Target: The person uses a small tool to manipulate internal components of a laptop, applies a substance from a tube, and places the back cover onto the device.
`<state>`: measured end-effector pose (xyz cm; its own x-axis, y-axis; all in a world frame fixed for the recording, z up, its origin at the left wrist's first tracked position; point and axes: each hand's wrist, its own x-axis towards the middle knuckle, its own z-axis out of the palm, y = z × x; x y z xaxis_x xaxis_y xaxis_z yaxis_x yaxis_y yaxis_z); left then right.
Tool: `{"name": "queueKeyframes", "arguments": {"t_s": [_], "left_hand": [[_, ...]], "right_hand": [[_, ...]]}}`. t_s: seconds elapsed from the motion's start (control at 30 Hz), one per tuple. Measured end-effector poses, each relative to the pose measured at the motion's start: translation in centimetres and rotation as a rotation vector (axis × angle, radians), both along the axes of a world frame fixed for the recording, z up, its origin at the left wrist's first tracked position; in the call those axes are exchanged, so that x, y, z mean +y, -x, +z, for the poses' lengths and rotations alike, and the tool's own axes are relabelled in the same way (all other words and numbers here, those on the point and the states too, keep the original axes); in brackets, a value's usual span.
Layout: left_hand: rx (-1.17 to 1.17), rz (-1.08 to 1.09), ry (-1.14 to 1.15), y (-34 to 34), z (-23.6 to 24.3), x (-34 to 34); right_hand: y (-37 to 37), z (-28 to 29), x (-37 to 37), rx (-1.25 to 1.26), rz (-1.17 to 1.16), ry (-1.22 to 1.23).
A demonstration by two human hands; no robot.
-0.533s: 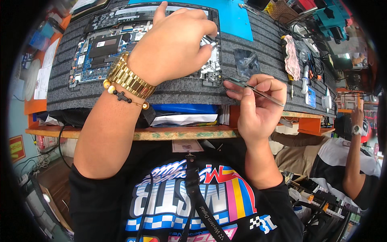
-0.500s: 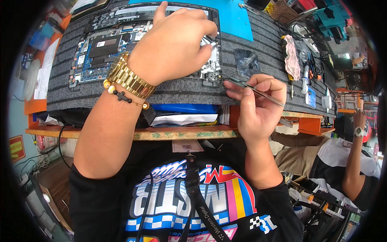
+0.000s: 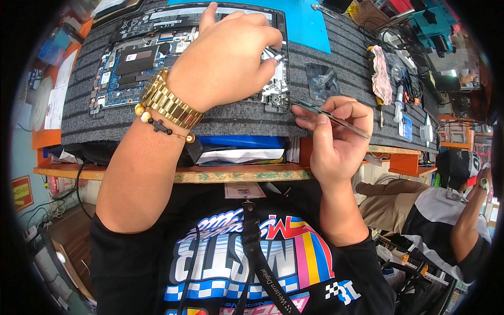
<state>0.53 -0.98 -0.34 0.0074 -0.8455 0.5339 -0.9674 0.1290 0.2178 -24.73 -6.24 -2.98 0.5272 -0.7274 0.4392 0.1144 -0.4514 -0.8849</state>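
Note:
An opened laptop base [image 3: 282, 84] lies on the grey striped mat, its blue circuit board [image 3: 126, 95] and long black battery [image 3: 157, 21] exposed. Over its right half rests my left hand [image 3: 226, 60]. One finger stretches onto the battery, while the forefinger and thumb curl toward each other around a small pale part that I cannot make out. Metal tweezers [image 3: 341, 122] are pinched in my right hand [image 3: 338, 131], just off the laptop's near right corner. They slant with the tip toward that corner; whether it touches is unclear. My left palm hides the middle of the laptop.
Right of the laptop lie a small dark plastic bag [image 3: 322, 81], a blue mat [image 3: 310, 31], a pink cloth [image 3: 380, 76], a yellow screwdriver [image 3: 381, 113] and a syringe [image 3: 398, 105]. Papers fill a shelf under the bench edge [image 3: 236, 175]. Another person [image 3: 420, 210] is at the far right.
My hands and the tweezers keep almost the same places. At the right, the other person has leaned, with the arm lower and a dark cap now showing.

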Motion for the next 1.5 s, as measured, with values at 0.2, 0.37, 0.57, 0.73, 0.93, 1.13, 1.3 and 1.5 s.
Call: {"name": "queueKeyframes", "arguments": {"t_s": [0.2,0.37,0.57,0.73,0.93,1.13,1.3,1.5], "left_hand": [[-0.001,0.007,-0.002,0.0,-0.2,0.1],[0.004,0.011,-0.017,0.1,-0.2,0.1],[-0.001,0.015,-0.02,0.1,-0.2,0.1],[0.035,0.036,-0.056,0.2,-0.3,0.0],[-0.004,0.006,0.017,0.1,-0.4,0.1],[0.009,0.003,0.001,0.2,-0.4,0.1],[0.047,0.022,-0.025,0.2,-0.4,0.0],[0.054,0.019,-0.024,0.2,-0.6,0.0]], "right_hand": [[-0.1,-0.1,0.1,-0.002,0.011,0.012],[0.0,-0.1,0.1,0.014,-0.004,0.031],[-0.2,0.1,0.0,0.056,-0.003,0.059],[-0.1,0.0,0.0,0.025,0.021,0.08],[-0.2,0.3,0.3,0.078,-0.004,0.087],[-0.1,-0.7,-0.1,0.071,-0.041,0.243],[-0.3,-0.7,0.0,0.005,-0.044,0.211],[-0.4,-0.8,-0.1,0.03,-0.051,0.235]]}}
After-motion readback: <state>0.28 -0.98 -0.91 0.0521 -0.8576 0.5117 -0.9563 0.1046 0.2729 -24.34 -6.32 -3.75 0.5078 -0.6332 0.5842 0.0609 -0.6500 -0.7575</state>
